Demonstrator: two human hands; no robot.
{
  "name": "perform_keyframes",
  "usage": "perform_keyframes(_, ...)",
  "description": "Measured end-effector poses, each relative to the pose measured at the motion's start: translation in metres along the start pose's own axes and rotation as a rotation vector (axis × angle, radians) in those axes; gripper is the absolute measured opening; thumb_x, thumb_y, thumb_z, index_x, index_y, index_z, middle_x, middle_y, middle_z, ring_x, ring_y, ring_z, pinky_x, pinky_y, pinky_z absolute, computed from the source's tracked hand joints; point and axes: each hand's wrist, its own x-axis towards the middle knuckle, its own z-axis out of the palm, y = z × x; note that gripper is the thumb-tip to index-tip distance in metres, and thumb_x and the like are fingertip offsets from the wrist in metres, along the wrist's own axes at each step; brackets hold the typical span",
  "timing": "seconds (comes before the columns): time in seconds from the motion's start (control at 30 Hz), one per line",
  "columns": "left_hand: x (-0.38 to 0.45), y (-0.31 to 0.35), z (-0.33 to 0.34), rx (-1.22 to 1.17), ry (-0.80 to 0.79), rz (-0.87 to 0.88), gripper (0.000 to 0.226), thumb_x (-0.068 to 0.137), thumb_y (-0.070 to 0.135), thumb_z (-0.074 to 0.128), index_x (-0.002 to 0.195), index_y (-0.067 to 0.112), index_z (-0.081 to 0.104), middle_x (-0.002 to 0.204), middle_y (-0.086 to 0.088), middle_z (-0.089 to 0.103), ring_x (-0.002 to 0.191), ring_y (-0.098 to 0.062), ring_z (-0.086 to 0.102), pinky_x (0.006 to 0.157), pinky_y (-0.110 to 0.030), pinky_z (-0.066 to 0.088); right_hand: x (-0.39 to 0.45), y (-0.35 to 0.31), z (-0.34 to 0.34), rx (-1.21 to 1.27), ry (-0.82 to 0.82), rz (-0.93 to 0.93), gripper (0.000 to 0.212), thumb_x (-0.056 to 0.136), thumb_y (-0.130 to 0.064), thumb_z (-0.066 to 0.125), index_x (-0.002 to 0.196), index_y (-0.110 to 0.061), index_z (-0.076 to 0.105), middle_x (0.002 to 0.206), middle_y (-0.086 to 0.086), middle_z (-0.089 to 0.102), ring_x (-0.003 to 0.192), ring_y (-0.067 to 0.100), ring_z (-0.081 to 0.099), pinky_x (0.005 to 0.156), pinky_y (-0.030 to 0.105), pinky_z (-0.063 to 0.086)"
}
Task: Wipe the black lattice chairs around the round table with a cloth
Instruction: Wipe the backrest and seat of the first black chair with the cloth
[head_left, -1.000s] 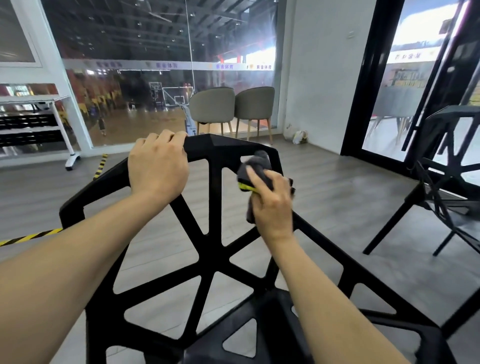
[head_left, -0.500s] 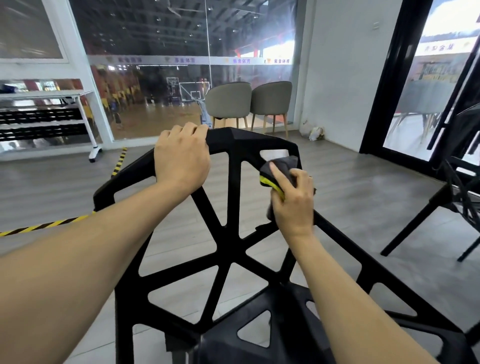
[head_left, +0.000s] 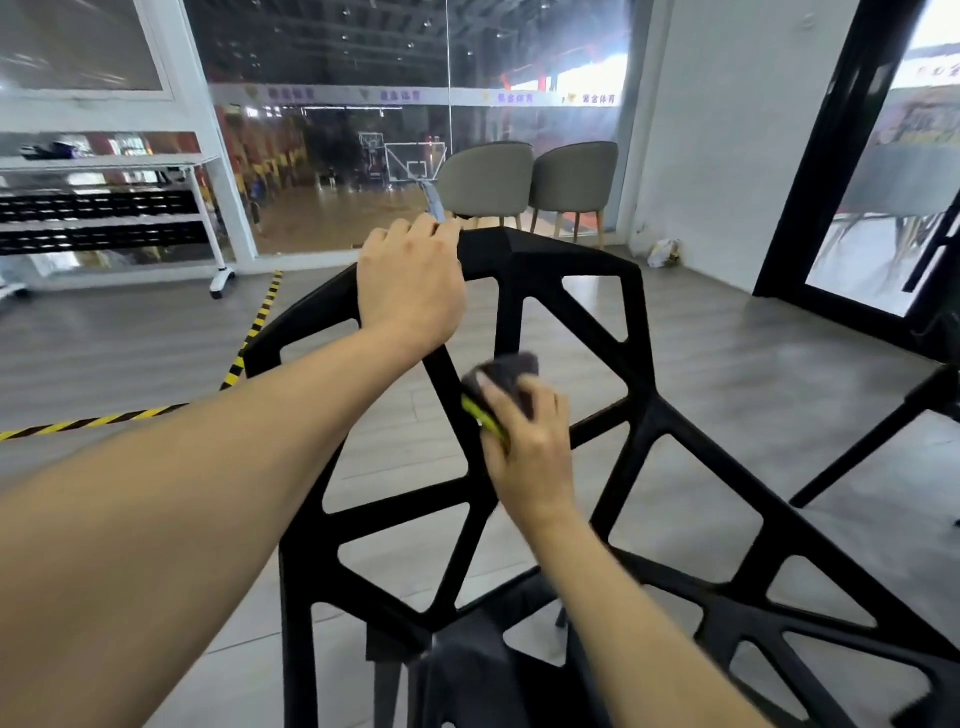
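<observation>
The black lattice chair (head_left: 566, 322) stands directly ahead, backrest facing away, its open triangular struts glossy. The left hand (head_left: 410, 283) grips its top rail; the right hand (head_left: 527, 441) clutches a dark yellow-edged cloth (head_left: 501, 376) against a central strut.

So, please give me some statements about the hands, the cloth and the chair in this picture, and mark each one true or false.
1. The left hand grips the top edge of the black lattice chair. True.
2. The right hand holds a white cloth. False: the cloth is dark grey with a yellow-green edge.
3. The cloth is at the chair's top edge. False: it is lower, on a lattice bar.
4. Two grey chairs stand by the glass wall. True.
</observation>
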Motion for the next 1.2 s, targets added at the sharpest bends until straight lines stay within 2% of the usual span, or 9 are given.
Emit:
perform_keyframes(0.13,-0.001,0.001,-0.001,0.015,0.006,0.020,0.034,0.102,0.018,0.040,0.132,0.017,0.056,0.121,-0.009,0.063,0.106,-0.035,0.058,0.089,-0.044,0.041,-0.017,-0.001,0.001,0.051,-0.001,0.058,0.051,0.083,-0.005,0.069,0.133,-0.015,0.066,0.115,0.013,0.053,0.104,0.028,0.050,0.095,0.038,0.047)
perform_keyframes(0.27,-0.002,0.000,0.000,0.026,0.025,0.023,0.034,0.102,0.018,0.039,0.132,0.017,0.056,0.122,-0.009,0.063,0.106,-0.035,0.058,0.090,-0.044,0.039,0.058,-0.001,-0.007,0.076,0.109,0.154,0.049,0.090,-0.005,0.065,0.138,-0.016,0.062,0.119,0.011,0.052,0.107,0.022,0.050,0.095,0.017,0.038)
perform_keyframes(0.37,0.000,0.001,0.000,0.021,0.021,0.019,0.035,0.102,0.018,0.038,0.133,0.016,0.056,0.123,-0.011,0.062,0.110,-0.037,0.057,0.092,-0.045,0.039,0.057,0.001,-0.003,-0.017,0.113,0.135,0.047,0.094,-0.012,0.061,0.141,-0.016,0.059,0.120,0.012,0.053,0.107,0.026,0.051,0.092,0.029,0.044)
perform_keyframes(0.5,0.000,0.000,0.000,0.017,0.023,0.022,0.036,0.101,0.017,0.038,0.133,0.014,0.056,0.125,-0.013,0.061,0.112,-0.039,0.056,0.094,-0.047,0.038,-0.048,0.006,-0.002,-0.230,-0.023,-0.037,0.048,0.091,-0.014,0.063,0.138,-0.014,0.061,0.115,0.017,0.058,0.096,0.034,0.053,0.087,0.045,0.049)
perform_keyframes(0.67,0.000,-0.001,0.000,0.004,0.052,0.035,0.037,0.102,0.017,0.038,0.135,0.012,0.056,0.126,-0.016,0.062,0.113,-0.040,0.055,0.094,-0.048,0.039,-0.062,0.036,-0.011,-0.419,-0.049,-0.220,0.050,0.085,0.001,0.066,0.132,-0.013,0.065,0.114,0.017,0.059,0.087,0.033,0.053,0.081,0.044,0.051)
perform_keyframes(0.83,0.001,0.000,-0.001,-0.013,0.052,0.045,0.037,0.102,0.016,0.038,0.133,0.013,0.058,0.125,-0.017,0.062,0.113,-0.042,0.055,0.093,-0.049,0.039,-0.007,0.087,-0.045,-0.583,0.024,0.008,0.053,0.079,0.000,0.071,0.130,-0.010,0.064,0.113,0.019,0.060,0.088,0.038,0.054,0.074,0.046,0.050)
perform_keyframes(0.97,0.002,0.002,-0.002,-0.015,0.045,0.038,0.037,0.102,0.016,0.038,0.133,0.012,0.057,0.126,-0.017,0.062,0.113,-0.042,0.055,0.094,-0.049,0.039,-0.020,0.049,-0.018,-0.302,0.119,0.245,0.050,0.083,-0.003,0.066,0.132,-0.013,0.065,0.120,0.019,0.055,0.100,0.035,0.046,0.088,0.048,0.049)
perform_keyframes(1.1,0.000,0.001,-0.002,-0.012,0.051,0.046,0.037,0.102,0.016,0.038,0.133,0.012,0.057,0.125,-0.018,0.063,0.110,-0.042,0.056,0.093,-0.049,0.040,-0.060,0.006,-0.006,-0.016,-0.053,0.240,0.053,0.090,-0.005,0.063,0.141,-0.016,0.058,0.123,0.012,0.048,0.109,0.028,0.046,0.094,0.043,0.051)
perform_keyframes(1.2,-0.001,0.001,-0.001,-0.002,0.063,0.069,0.036,0.102,0.016,0.039,0.133,0.010,0.057,0.120,-0.019,0.064,0.105,-0.042,0.057,0.088,-0.048,0.040,-0.033,0.015,-0.034,0.056,0.009,0.181,0.049,0.088,-0.005,0.062,0.137,-0.014,0.063,0.117,0.010,0.050,0.105,0.028,0.052,0.092,0.041,0.050)
